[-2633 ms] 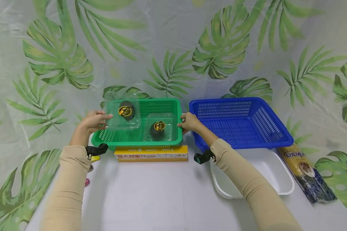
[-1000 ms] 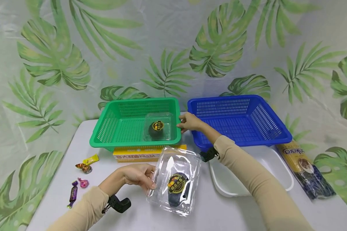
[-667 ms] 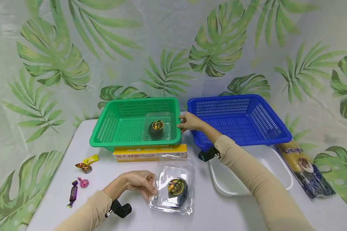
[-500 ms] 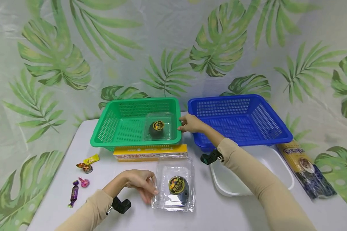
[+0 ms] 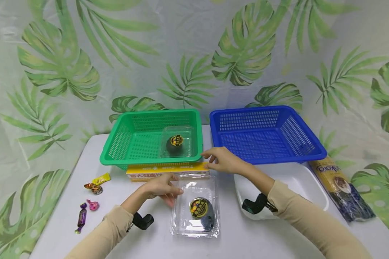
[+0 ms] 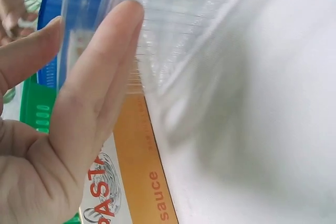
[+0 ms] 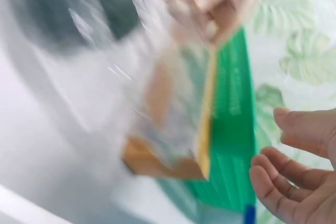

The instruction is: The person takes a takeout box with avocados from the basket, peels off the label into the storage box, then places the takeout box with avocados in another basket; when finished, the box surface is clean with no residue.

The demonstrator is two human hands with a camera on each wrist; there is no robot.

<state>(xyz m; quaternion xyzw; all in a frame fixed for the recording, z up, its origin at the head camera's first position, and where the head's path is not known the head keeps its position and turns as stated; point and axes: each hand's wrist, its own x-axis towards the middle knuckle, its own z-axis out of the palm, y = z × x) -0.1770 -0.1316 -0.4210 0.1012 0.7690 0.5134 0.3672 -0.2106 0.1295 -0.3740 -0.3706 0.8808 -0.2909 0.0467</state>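
A clear plastic clamshell box (image 5: pixel 196 207) with a dark rounded item inside and a round black-and-gold label lies low over the table's front middle. My left hand (image 5: pixel 161 187) holds its left edge, thumb on the lid side and fingers straight along the underside; the left wrist view shows the plastic edge (image 6: pixel 100 3) between them. My right hand (image 5: pixel 225 160) hangs beyond the box's upper right corner with nothing in it, fingers loosely bent in the right wrist view. A second clamshell (image 5: pixel 186 147), with a similar dark item, sits at the right end of the green basket (image 5: pixel 116 158).
A yellow pasta box (image 5: pixel 139 172) lies in front of the green basket. To the right stand a blue basket (image 5: pixel 253 144) and a white tub (image 5: pixel 301 180), with a brown-and-gold packet (image 5: pixel 343 190) beside them. Several wrapped candies (image 5: pixel 82 217) lie at left.
My left hand brought one clamshell out of the green basket to the front of the table, then slid up its edge. My right hand left the basket's right rim and moved toward it.
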